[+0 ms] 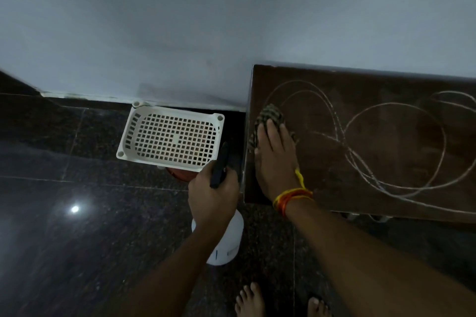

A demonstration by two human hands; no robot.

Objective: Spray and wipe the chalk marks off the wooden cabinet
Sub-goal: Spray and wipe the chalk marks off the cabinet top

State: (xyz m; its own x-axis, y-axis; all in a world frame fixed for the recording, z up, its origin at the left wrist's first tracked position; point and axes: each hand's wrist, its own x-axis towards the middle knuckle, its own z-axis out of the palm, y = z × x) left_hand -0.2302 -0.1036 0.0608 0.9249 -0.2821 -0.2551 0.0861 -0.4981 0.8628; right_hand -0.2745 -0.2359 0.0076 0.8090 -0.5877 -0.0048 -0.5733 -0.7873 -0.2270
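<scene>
Left hand grips sprayer, body mostly hidden. Right hand, fingers straight, presses cloth on cabinet; chalk loops cut off right.

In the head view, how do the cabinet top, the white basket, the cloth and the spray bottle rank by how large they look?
1. cabinet top
2. white basket
3. and 4. spray bottle and cloth: unsure, because the left hand and the right hand hide much of each.

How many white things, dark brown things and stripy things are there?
White: 2, the basket and the spray bottle in the left hand
Dark brown: 1, the cabinet
Stripy: 1, the cloth under the right hand
Total: 4
</scene>
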